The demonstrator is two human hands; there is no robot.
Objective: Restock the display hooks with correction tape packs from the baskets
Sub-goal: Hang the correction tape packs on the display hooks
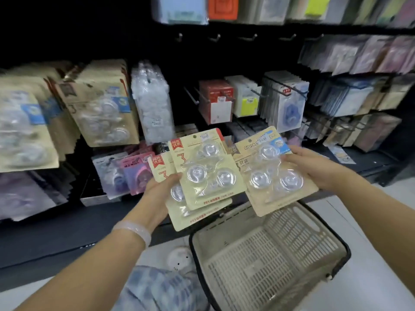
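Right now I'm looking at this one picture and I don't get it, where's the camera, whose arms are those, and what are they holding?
There is no machine here. The one picture comes from a wide-angle camera worn on a person's head, looking forward and down, so the arms are that person's own. The left hand grips two overlapping correction tape packs; the right hand holds a single pack. Below them on the floor sits a beige plastic basket, which looks empty. Ahead is a dark shop display with hooks: many carry similar blister packs, and a few bare hooks show near the top.
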